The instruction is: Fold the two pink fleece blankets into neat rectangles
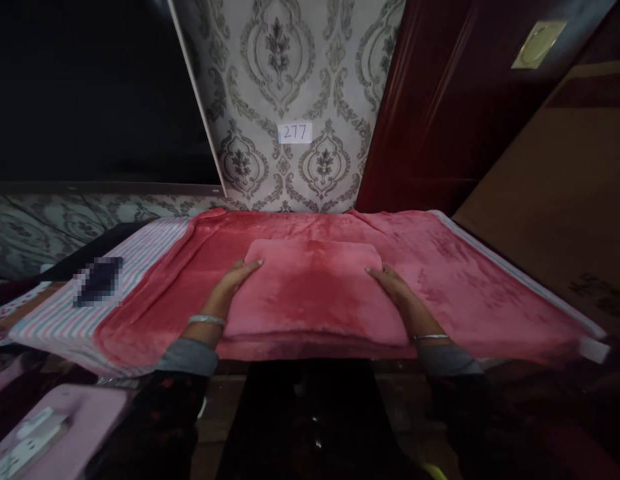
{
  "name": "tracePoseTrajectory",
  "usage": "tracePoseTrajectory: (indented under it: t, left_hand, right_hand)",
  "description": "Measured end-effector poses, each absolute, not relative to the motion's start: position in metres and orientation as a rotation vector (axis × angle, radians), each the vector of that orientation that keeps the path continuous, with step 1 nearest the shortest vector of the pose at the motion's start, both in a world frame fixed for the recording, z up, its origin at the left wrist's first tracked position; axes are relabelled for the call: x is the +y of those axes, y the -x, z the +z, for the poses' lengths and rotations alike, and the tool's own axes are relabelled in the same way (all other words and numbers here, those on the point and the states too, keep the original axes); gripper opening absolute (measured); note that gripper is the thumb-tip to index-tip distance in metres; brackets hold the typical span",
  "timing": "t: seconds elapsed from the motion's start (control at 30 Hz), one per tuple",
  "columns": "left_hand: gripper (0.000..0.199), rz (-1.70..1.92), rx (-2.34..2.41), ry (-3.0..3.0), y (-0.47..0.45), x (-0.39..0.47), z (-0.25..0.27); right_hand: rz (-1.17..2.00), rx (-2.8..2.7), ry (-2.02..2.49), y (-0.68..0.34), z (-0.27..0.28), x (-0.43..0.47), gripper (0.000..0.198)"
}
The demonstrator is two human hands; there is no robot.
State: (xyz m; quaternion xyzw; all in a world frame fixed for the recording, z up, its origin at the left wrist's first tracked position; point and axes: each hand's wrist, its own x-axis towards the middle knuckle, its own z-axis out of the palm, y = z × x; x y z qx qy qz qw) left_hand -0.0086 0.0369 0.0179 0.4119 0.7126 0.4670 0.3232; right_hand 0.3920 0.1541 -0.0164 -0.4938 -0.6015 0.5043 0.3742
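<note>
A pink plush blanket (315,293), folded into a thick rectangle, lies in front of me with its folded edge towards me. My left hand (235,277) grips its left side, thumb on top and the other fingers mostly hidden along the edge. On the opposite side my right hand (395,283) holds it the same way. Beneath it spreads a larger red-pink plush cover (455,287), wrinkled in places, over the table. A striped cloth (155,250) shows under the cover's left part.
A blurred-out dark object (99,281) rests on the striped cloth. A large dark screen (100,93) stands at the back left. Right of the table is a cardboard box (555,187). A power strip (30,447) lies on a pink surface (93,417) at lower left.
</note>
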Motion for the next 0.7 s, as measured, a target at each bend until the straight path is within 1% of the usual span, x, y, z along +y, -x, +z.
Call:
tracePoseTrajectory:
  t: [0.1,0.23,0.3,0.37,0.43,0.47,0.57,0.63,0.7]
  left_hand:
    - [0.041,1.219,1.78,-0.97,0.001,0.032,0.03]
    - [0.041,1.325,1.774,-1.054,-0.003,0.037,0.054]
    - [0.042,1.29,1.89,-1.184,-0.002,0.044,0.065]
    - [0.043,1.208,2.067,-1.271,-0.004,0.053,0.073]
    - [0.045,1.134,2.21,-1.353,-0.015,0.061,0.079]
    - [0.046,1.094,2.245,-1.439,-0.025,0.064,0.081]
    - [0.05,0.85,2.256,-1.928,-0.072,0.065,0.071]
    - [0.058,0.688,2.209,-2.189,-0.105,0.059,0.053]
    - [0.06,0.491,2.208,-2.275,-0.129,0.05,0.029]
  right_hand:
    - [1.276,-1.473,1.209,-0.391,-0.005,0.155,0.054]
    - [1.048,-1.588,1.161,-0.396,0.021,0.176,0.05]
    - [0.935,-1.662,1.218,-0.397,0.034,0.189,0.05]
    - [0.778,-1.712,1.425,-0.392,0.044,0.198,0.055]
    - [0.528,-1.806,1.602,-0.379,0.05,0.197,0.06]
    - [0.391,-1.889,1.618,-0.37,0.051,0.192,0.06]
    - [0.101,-2.203,1.42,-0.331,0.044,0.161,0.056]
    - [0.049,-2.337,1.33,-0.305,0.031,0.133,0.056]
    - [0.038,-2.44,1.344,-0.287,0.016,0.107,0.056]
